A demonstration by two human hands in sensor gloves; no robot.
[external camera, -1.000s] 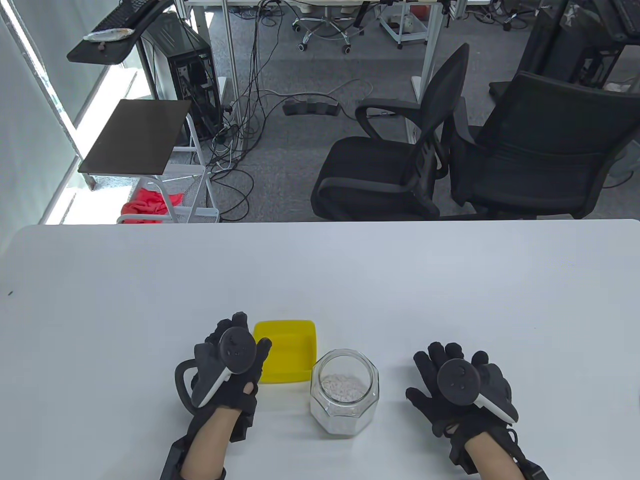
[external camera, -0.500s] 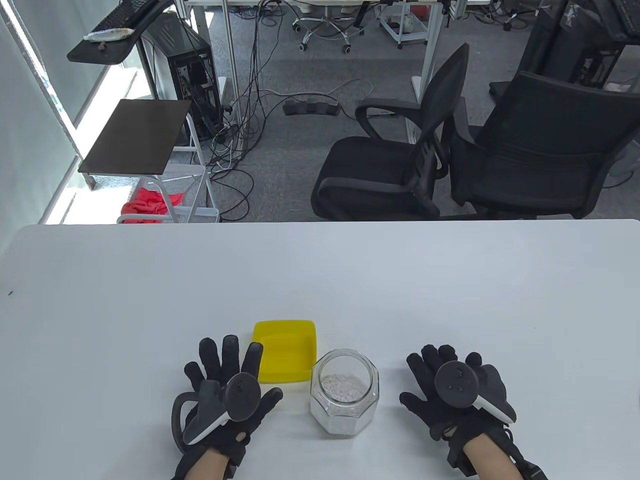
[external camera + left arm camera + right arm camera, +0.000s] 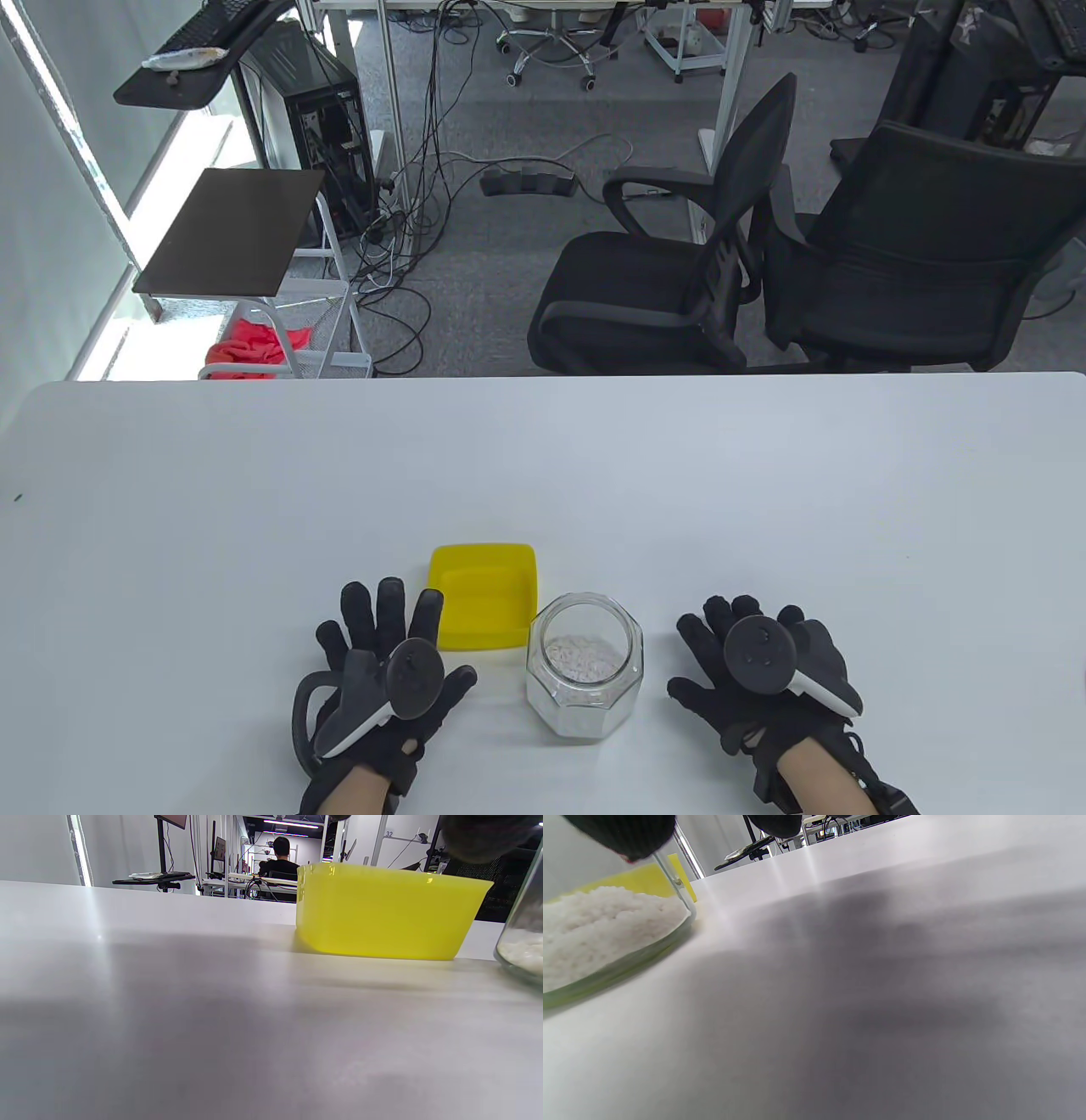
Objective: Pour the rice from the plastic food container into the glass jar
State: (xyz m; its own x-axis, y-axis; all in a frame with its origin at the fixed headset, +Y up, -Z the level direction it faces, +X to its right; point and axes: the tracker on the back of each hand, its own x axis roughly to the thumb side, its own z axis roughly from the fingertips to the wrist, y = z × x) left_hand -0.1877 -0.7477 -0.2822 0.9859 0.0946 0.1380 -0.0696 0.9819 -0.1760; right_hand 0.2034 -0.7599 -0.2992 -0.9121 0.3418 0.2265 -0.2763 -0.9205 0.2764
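Note:
A yellow plastic container (image 3: 485, 594) stands on the white table (image 3: 543, 475); its inside looks bare. It also shows in the left wrist view (image 3: 386, 914). A faceted glass jar (image 3: 585, 666) with white rice in its bottom stands just right of it; the rice shows in the right wrist view (image 3: 598, 925). My left hand (image 3: 386, 658) lies flat on the table, fingers spread, just left of the container and holds nothing. My right hand (image 3: 738, 662) lies flat, fingers spread, right of the jar and holds nothing.
Two black office chairs (image 3: 679, 280) stand beyond the table's far edge. A small shelf cart (image 3: 246, 238) with a red cloth and a computer tower stand at the far left on the floor.
My left hand has drawn back from the container's left side and spread flat on the table. My right hand has slid slightly toward me and left.

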